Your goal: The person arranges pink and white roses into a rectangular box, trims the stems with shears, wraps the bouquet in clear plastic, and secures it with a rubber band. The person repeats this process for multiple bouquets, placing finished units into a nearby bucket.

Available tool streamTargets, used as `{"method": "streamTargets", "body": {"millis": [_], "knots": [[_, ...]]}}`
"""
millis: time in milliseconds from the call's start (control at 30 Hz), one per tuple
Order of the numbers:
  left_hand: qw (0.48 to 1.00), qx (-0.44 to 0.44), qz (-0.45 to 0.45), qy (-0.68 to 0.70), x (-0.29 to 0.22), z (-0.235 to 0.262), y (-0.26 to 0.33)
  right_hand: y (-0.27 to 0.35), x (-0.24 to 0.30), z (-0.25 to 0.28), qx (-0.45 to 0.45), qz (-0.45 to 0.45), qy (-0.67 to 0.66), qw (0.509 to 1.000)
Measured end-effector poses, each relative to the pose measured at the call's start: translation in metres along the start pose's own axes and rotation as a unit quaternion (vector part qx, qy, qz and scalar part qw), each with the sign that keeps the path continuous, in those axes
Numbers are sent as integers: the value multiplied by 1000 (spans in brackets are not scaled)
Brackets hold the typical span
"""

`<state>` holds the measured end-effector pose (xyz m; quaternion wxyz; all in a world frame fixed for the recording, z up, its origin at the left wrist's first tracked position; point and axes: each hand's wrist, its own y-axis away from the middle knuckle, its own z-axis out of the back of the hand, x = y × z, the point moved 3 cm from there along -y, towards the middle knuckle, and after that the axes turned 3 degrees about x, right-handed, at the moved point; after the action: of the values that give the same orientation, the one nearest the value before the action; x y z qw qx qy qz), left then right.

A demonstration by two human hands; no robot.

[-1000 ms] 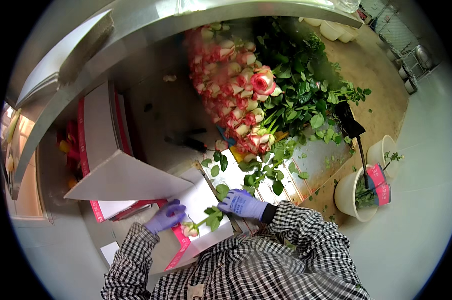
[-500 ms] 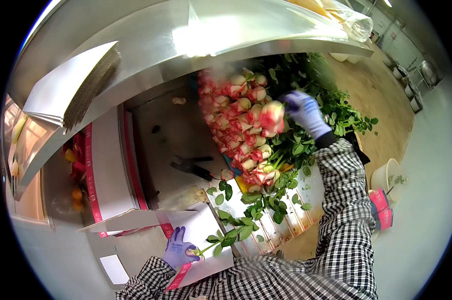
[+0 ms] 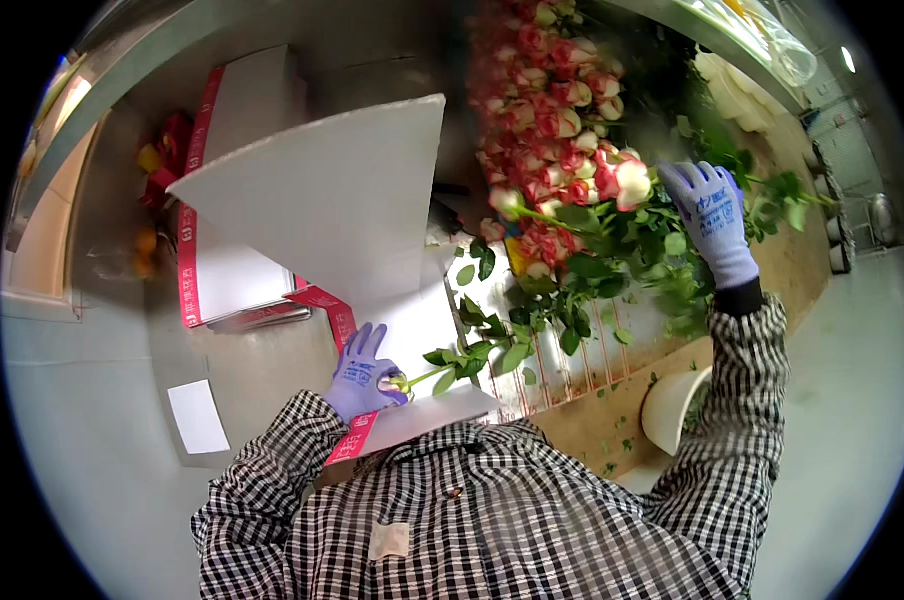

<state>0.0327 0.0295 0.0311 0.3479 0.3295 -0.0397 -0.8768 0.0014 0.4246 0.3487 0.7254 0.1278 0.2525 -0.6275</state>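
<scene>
My left hand (image 3: pixel 360 374), in a pale purple glove, rests on a white cardboard sheet with a pink band. Its thumb and forefinger close round the head of a rose (image 3: pixel 399 385), whose leafy stem points right; the other fingers are spread. To the far right, my right hand (image 3: pixel 707 205), gloved alike, pinches the stem of a red-and-white rose (image 3: pixel 630 184) just behind its bloom. Leaves show on the hand's other side. Beside that bloom lies a dense pile of red-and-white roses (image 3: pixel 547 110), their green stems and leaves (image 3: pixel 662 245) partly under my right hand.
A white cardboard flap (image 3: pixel 342 190) stands up beyond my left hand. Pink-banded cardboard (image 3: pixel 234 255) is stacked at the left, near a white card (image 3: pixel 199 416). Dark-handled pruners (image 3: pixel 447 208) are partly hidden behind the flap. A white bucket (image 3: pixel 672 410) stands at the right.
The view has tilted and shifted. My right hand, with its rose, has moved right relative to the pile. The white flap now stands higher in view. My left hand keeps its rose.
</scene>
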Motion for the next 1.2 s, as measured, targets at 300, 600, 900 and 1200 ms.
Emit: {"method": "streamTargets", "body": {"millis": [300, 600, 900, 1200], "knots": [[999, 19, 10, 41, 0, 0, -6, 49, 17, -9, -42, 22, -78, 996], [999, 22, 22, 19, -8, 0, -7, 45, 188, -223, 404, -241, -285, 835], [999, 9, 26, 33, -5, -7, -6, 142, 49, -125, 198, -169, -162, 952], [995, -75, -30, 50, -9, -1, -2, 87, 120, -40, 169, 41, -151, 973]]}}
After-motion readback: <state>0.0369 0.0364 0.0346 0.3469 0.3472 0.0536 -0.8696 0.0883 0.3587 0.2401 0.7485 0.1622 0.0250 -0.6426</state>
